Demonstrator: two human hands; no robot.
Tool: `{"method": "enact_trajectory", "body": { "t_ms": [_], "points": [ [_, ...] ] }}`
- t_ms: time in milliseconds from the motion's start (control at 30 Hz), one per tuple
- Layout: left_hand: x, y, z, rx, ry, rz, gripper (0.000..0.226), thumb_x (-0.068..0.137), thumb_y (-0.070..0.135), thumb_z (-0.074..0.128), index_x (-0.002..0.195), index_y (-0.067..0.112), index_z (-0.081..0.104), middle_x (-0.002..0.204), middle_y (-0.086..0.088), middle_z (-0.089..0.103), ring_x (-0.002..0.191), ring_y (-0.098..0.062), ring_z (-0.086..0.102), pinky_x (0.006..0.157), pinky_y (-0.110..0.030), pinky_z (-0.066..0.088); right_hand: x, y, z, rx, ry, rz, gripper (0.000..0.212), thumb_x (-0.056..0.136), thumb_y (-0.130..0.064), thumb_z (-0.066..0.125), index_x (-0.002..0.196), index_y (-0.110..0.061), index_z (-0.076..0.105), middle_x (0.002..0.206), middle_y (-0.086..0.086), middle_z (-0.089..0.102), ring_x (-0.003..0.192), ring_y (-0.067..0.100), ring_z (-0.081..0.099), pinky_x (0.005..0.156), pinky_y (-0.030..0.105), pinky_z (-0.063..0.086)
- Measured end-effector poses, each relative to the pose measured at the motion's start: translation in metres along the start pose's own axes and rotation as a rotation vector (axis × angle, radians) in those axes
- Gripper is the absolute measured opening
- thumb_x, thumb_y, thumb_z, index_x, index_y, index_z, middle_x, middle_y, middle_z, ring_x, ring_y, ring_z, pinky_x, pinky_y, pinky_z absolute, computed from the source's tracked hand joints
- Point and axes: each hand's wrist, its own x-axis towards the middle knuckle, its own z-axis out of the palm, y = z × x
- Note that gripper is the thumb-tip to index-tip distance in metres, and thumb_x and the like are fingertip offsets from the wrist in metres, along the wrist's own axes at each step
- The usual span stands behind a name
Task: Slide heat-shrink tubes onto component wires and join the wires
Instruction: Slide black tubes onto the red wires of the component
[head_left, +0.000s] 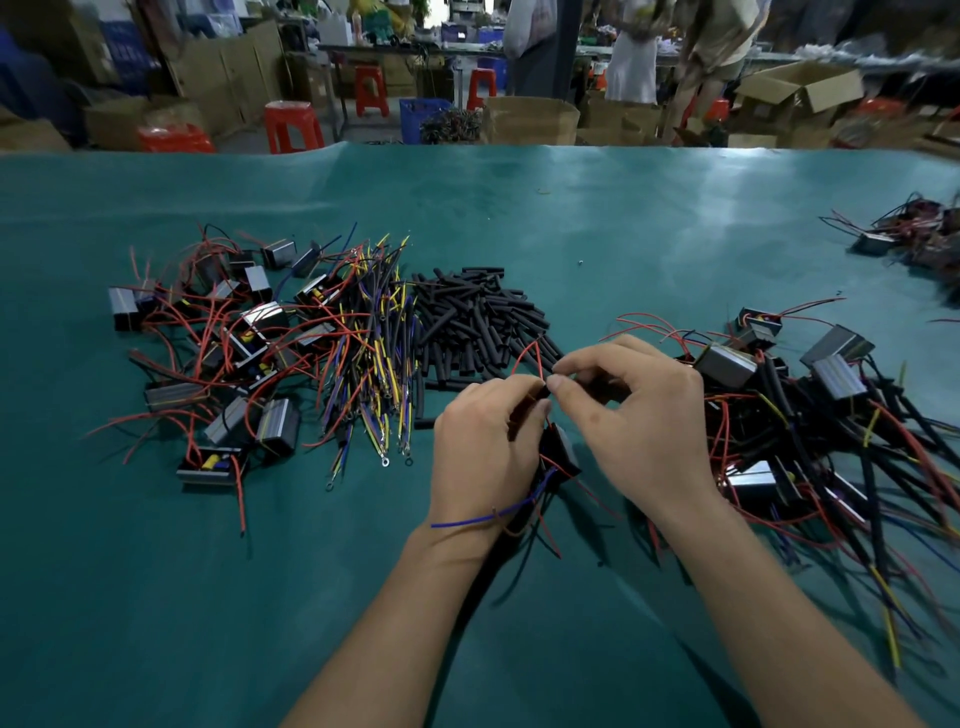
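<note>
Both hands' grip (550, 387) pinches one red wire (524, 358).

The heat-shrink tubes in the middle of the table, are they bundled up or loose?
Loose. The heat-shrink tubes lie in an untied heap on the green table, pointing in various directions.

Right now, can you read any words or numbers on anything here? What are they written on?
No words or numbers can be read anywhere.
Little boxes with wires: no label shows; any print is too small to tell.
Black tubes: plain, no print visible.
Cardboard boxes at the back: too blurred to read.
Blue crate: no readable mark.
</note>
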Motion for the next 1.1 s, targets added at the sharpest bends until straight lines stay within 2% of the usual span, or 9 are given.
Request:
{"method": "enact_trajectory", "body": {
  "t_ms": [167,367,500,600,700,800,867,967,1100],
  "points": [
    [-0.002,0.006,-0.001,-0.025,-0.029,-0.021,0.015,0.077,0.013,0.064,0.089,0.015,0.074,0.083,0.001,0.072,0.08,-0.024,0.064,0.074,-0.042,0.051,0.001,0.012,0.005,0.368,-0.167,0.411,0.017,0.078,-0.013,0.087,0.081,-0.017,0.071,0.071,0.001,0.069,0.063,0.014,0.058,0.068,0.037,0.05],
    [-0.001,0.006,0.001,-0.042,-0.032,-0.079,0.012,0.075,0.002,0.072,0.084,0.01,0.074,0.097,-0.003,0.065,0.092,-0.021,0.056,0.086,-0.028,0.043,0.001,0.015,0.001,0.399,-0.196,0.364,0.013,0.083,-0.014,0.083,0.079,-0.009,0.072,0.077,0.025,0.066,0.067,0.02,0.052,0.069,0.05,0.049],
    [0.0,0.005,-0.001,-0.113,-0.081,-0.152,0.003,0.082,0.008,0.076,0.079,0.006,0.077,0.114,-0.005,0.061,0.096,-0.01,0.058,0.086,-0.014,0.041,0.003,0.011,0.001,0.394,-0.138,0.293,0.012,0.086,-0.009,0.081,0.079,-0.01,0.071,0.073,0.017,0.067,0.066,0.018,0.055,0.07,0.042,0.05],
    [0.0,0.005,-0.001,-0.098,-0.151,-0.178,0.011,0.084,0.014,0.076,0.076,0.007,0.077,0.116,-0.003,0.065,0.098,-0.014,0.063,0.086,-0.022,0.047,0.008,0.006,-0.008,0.565,-0.006,0.301,0.017,0.089,-0.004,0.075,0.078,-0.016,0.069,0.069,0.003,0.065,0.063,0.012,0.057,0.062,0.024,0.051],
    [0.001,0.006,-0.003,-0.121,-0.167,-0.197,0.013,0.084,0.014,0.075,0.073,0.007,0.076,0.115,0.0,0.067,0.097,-0.013,0.064,0.083,-0.026,0.049,0.015,0.009,-0.021,0.658,0.137,0.362,0.013,0.091,-0.006,0.073,0.082,-0.014,0.069,0.075,0.007,0.065,0.066,0.016,0.059,0.063,0.024,0.055],
    [-0.002,0.007,-0.004,-0.095,-0.156,-0.174,0.01,0.082,0.011,0.071,0.074,0.008,0.072,0.115,0.002,0.064,0.098,-0.01,0.062,0.083,-0.025,0.048,0.018,0.017,-0.023,0.52,0.138,0.432,0.018,0.093,-0.009,0.072,0.078,-0.015,0.066,0.073,0.007,0.066,0.063,0.016,0.06,0.059,0.023,0.053],
    [-0.002,0.009,-0.005,-0.102,-0.129,-0.171,0.001,0.08,0.009,0.07,0.079,0.009,0.069,0.12,0.003,0.059,0.097,-0.009,0.061,0.082,-0.022,0.049,0.021,0.019,-0.017,0.389,0.041,0.466,0.022,0.09,-0.011,0.076,0.072,-0.017,0.065,0.067,0.004,0.067,0.057,0.014,0.06,0.056,0.027,0.052],
    [-0.001,0.01,-0.006,-0.168,-0.06,-0.222,0.014,0.076,0.006,0.07,0.085,0.012,0.061,0.119,0.005,0.055,0.089,-0.007,0.062,0.075,-0.009,0.044,0.029,0.019,-0.007,0.164,-0.136,0.453,0.024,0.084,-0.02,0.082,0.066,-0.017,0.066,0.06,0.001,0.067,0.055,0.02,0.062,0.061,0.039,0.055],
    [-0.001,0.007,-0.006,-0.214,-0.059,-0.337,0.02,0.075,0.009,0.07,0.088,0.018,0.056,0.084,0.003,0.067,0.077,-0.014,0.063,0.071,-0.034,0.052,0.048,0.011,0.006,-0.292,-0.3,0.381,0.029,0.078,-0.034,0.082,0.059,-0.024,0.062,0.064,-0.002,0.069,0.075,0.026,0.068,0.072,0.033,0.053]
  ]
}}
